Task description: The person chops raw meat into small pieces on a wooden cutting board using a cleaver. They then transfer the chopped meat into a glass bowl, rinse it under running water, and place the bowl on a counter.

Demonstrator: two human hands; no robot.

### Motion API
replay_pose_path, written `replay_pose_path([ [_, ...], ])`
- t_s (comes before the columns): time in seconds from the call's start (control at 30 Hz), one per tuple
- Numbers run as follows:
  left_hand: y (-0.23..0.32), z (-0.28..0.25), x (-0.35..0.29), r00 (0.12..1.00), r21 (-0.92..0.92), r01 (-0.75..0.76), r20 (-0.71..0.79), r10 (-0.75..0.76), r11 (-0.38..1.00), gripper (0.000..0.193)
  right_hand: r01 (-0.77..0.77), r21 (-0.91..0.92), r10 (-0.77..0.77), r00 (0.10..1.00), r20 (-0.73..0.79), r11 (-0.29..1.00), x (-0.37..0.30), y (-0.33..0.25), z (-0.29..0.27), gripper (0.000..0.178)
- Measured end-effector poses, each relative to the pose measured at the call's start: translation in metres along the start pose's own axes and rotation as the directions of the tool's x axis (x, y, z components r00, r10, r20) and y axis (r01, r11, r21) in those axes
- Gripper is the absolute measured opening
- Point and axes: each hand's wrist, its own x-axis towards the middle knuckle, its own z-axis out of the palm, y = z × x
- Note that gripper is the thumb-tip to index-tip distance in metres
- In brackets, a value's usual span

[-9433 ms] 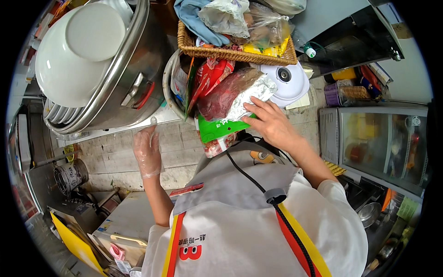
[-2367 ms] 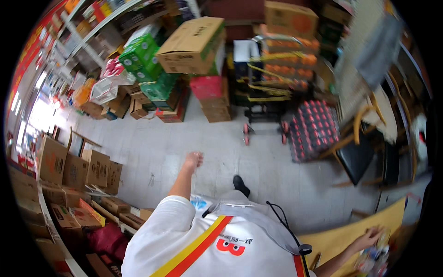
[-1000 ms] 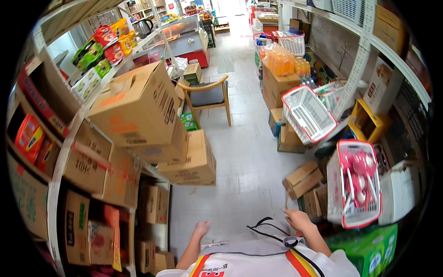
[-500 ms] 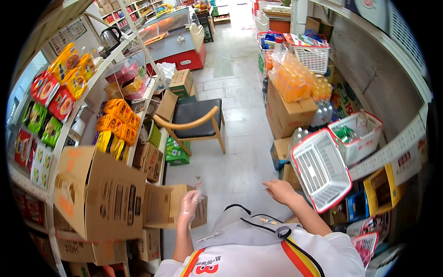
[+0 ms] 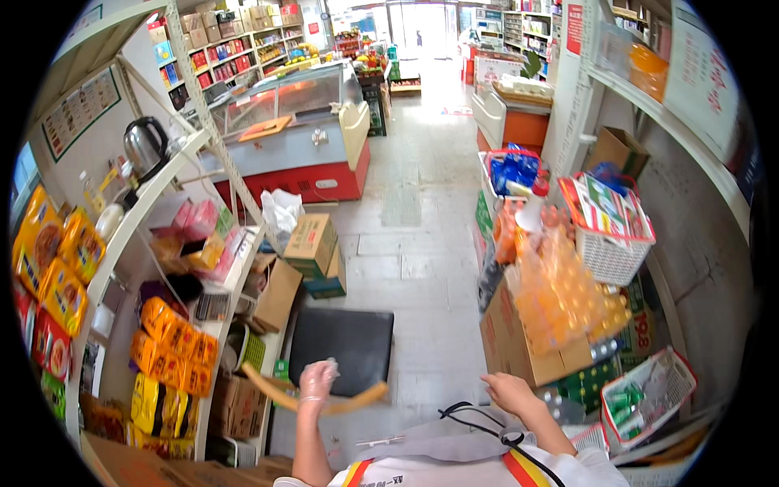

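My left hand (image 5: 317, 380), in a clear plastic glove, is held out with its fingers curled in loosely, and nothing shows in it. It appears over a chair with a black seat (image 5: 341, 345) and a curved wooden back rail (image 5: 361, 399); whether it touches the rail I cannot tell. My bare right hand (image 5: 511, 391) is in front of me on the right, its fingers stretched forward and holding nothing. Nearest to it is a large cardboard box (image 5: 511, 337) with wrapped packs of orange drink bottles (image 5: 560, 292) on top.
Shelves on the left hold orange and yellow snack packs (image 5: 172, 347) and a kettle (image 5: 146, 146). Cartons (image 5: 311, 245) stand beyond the chair. White baskets (image 5: 608, 252) of goods line the right side. A tiled aisle (image 5: 406, 268) runs ahead past a glass-topped freezer (image 5: 300, 154).
My view has moved forward and tilted up the aisle. The chair is now close in front of me, and the large open carton on the left has mostly dropped out of view.
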Motion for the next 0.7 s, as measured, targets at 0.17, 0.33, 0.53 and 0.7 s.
replay_pose_path([
  [0.17,0.068,0.075,0.198,0.962,0.188,-0.137,0.261,0.085,0.972,0.018,-0.094,-0.02,0.094,0.995,0.019,0.995,0.138,0.086,-0.041,0.029],
  [0.33,-0.035,0.152,0.312,0.903,0.392,0.151,0.32,-0.288,0.908,0.029,0.081,-0.122,-0.063,0.988,0.143,0.989,0.355,0.132,-0.092,0.029],
  [0.53,-0.187,0.212,0.317,0.531,0.649,0.283,0.508,-0.678,0.707,0.037,0.389,-0.037,-0.383,0.917,0.113,0.921,0.589,0.148,-0.135,0.031],
  [0.7,-0.198,0.218,0.428,0.412,0.626,0.535,0.393,-0.822,0.567,0.037,0.351,-0.014,-0.341,0.916,0.211,0.936,0.784,0.17,-0.185,0.03],
])
